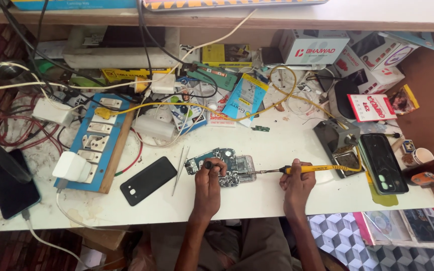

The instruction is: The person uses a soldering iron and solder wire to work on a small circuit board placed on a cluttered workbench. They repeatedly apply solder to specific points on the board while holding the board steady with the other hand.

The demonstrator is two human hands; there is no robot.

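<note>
while the left grip (209,175) pins the circuit board (220,165), the right grip (295,178) clasps a soldering iron (307,169).

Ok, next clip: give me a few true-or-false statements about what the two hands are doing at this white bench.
1. The right hand holds a yellow-handled soldering iron. True.
2. The iron's tip points away from the circuit board. False: it points left, reaching the board's right edge.
3. The left hand rests on the circuit board. True.
4. The tweezers are in the left hand. False: they lie on the table, left of the board.
5. The black back cover lies right of the soldering iron. False: it lies left of the tweezers.
</note>
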